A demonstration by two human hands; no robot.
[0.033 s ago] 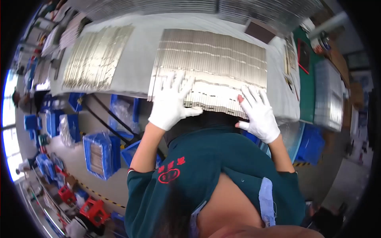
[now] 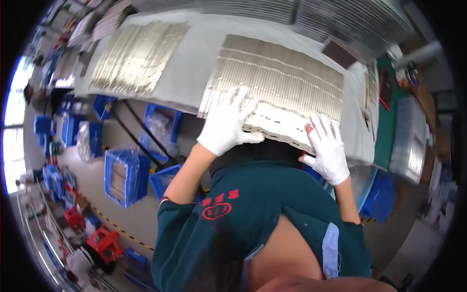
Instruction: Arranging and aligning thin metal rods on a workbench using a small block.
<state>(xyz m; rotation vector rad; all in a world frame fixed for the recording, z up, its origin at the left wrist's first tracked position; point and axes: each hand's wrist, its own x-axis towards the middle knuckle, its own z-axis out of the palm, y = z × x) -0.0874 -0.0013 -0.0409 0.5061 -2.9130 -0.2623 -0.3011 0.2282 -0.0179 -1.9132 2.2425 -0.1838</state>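
Observation:
A wide row of thin silvery metal strips (image 2: 282, 68), packed side by side, lies on a white-covered table (image 2: 194, 53). My left hand (image 2: 226, 124), in a white glove, rests with fingers spread over the row's near left part; its thumb stretches along the near edge. At the near right corner my right hand (image 2: 331, 153), also gloved, lies with fingers apart, touching the strips. Bare tips of its thumb and one finger show. Neither hand is wrapped round anything. A second, looser row of similar strips (image 2: 138, 58) lies farther left on the cloth.
Clear plastic trays (image 2: 350, 24) stand along the table's back edge, near a dark brown block (image 2: 340, 52). To the right are a green mat (image 2: 386, 126) and a stack of clear trays (image 2: 409, 141). Blue bins (image 2: 124, 180) and red stools (image 2: 104, 243) stand on the floor at left.
The whole view has shifted and tilted slightly, so the table appears farther right. Both hands keep nearly the same places on the strips.

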